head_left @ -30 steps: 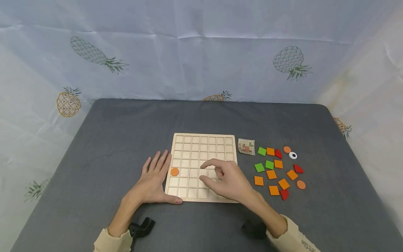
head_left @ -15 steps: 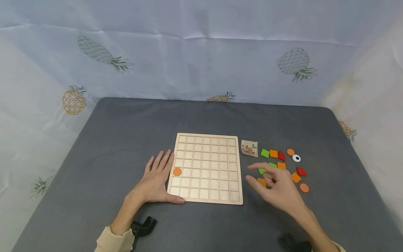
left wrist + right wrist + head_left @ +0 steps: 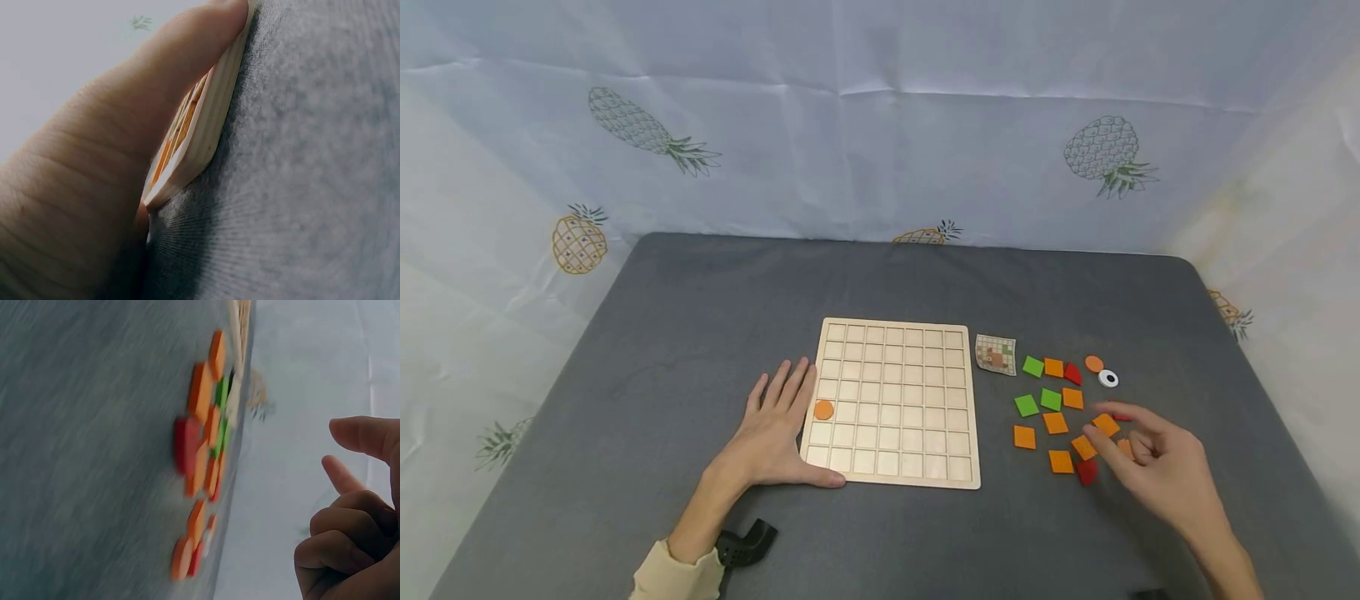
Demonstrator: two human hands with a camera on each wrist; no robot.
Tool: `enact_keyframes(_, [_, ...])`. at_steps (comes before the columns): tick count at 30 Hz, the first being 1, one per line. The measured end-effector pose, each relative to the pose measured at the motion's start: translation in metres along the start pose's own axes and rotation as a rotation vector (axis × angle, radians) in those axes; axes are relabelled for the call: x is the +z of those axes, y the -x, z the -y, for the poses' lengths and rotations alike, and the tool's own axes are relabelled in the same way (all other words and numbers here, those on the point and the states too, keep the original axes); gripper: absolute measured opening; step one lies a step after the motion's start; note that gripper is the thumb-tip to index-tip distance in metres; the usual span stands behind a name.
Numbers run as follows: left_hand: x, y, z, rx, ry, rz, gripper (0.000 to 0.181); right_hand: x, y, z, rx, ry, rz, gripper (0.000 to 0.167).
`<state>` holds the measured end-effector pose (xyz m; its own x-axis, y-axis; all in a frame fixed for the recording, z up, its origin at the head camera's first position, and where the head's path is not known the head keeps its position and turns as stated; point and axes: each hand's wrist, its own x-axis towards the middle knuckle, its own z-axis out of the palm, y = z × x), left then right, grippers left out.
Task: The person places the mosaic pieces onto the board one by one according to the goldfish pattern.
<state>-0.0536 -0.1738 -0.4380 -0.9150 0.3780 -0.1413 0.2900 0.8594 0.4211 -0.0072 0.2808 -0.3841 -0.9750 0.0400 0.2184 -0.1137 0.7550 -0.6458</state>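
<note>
A pale wooden grid board [image 3: 889,415] lies on the table with one orange disc [image 3: 823,409] in a cell near its left edge. My left hand [image 3: 769,442] rests against the board's left side with straight fingers, its thumb along the front edge at the corner. In the left wrist view the thumb [image 3: 169,69] touches the board's edge [image 3: 209,131]. Over the right part of the loose pieces hovers my right hand [image 3: 1176,479], thumb and index finger apart with nothing between them, the other fingers curled. It partly covers an orange disc [image 3: 1125,447] and a red piece [image 3: 1122,417].
Right of the board lies a small printed pattern card [image 3: 996,355]. Beyond it are scattered several orange squares [image 3: 1061,462], green squares [image 3: 1026,406], red quarter-round pieces [image 3: 1086,472] and a white eye disc [image 3: 1108,378]. A pineapple-print cloth [image 3: 865,125] hangs behind the table.
My right hand has moved from over the board rightward to the loose pieces, thumb and index still apart. My left hand keeps its place at the board. The head view has shifted slightly.
</note>
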Motion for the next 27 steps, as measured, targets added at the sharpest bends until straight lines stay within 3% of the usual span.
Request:
enact_keyframes(12, [0.002, 0.001, -0.001, -0.007, -0.022, -0.018, 0.151, -0.008, 0.001, -0.028, 0.148, 0.102, 0.035, 0.035])
enact_keyframes(27, [0.002, 0.0, 0.0, 0.005, -0.027, -0.028, 0.15, -0.012, 0.007, -0.049, 0.232, 0.198, 0.12, 0.047])
